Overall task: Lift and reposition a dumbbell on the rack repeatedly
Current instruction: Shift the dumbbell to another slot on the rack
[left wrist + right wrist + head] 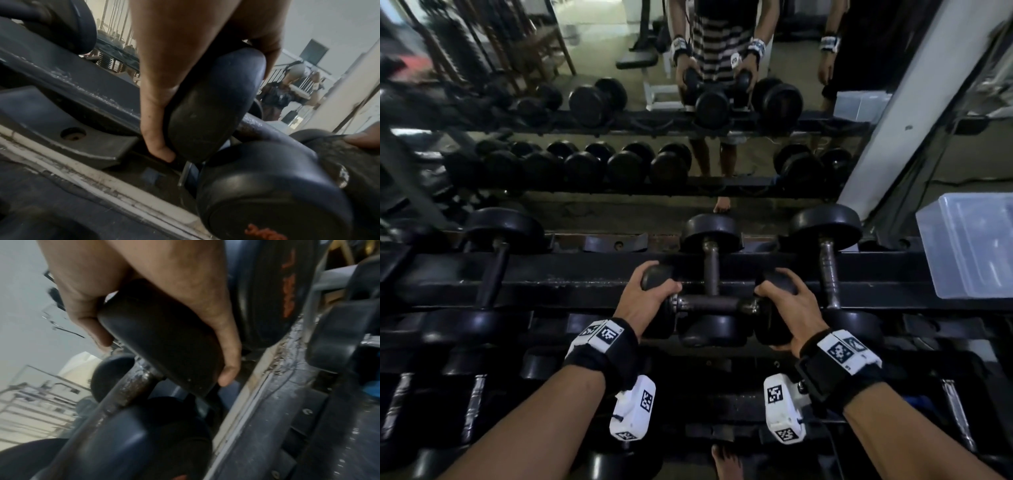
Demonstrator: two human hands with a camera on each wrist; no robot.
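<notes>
A black dumbbell (709, 303) with a rusty steel handle lies crosswise over another dumbbell (710, 257) that rests front to back in the top rack (585, 270). My left hand (649, 294) grips its left rubber head (207, 104), fingers curled over the top and thumb on the near side. My right hand (787, 301) grips its right head (162, 340) the same way. In the right wrist view the rusty handle (131, 386) runs down to the left from that head.
Further dumbbells sit in the top rack at left (496, 253) and right (828, 253), with more on the lower tiers (472, 394). A clear plastic box (972, 243) stands at the right end. A mirror behind shows the rack, my reflection and another person (835, 51).
</notes>
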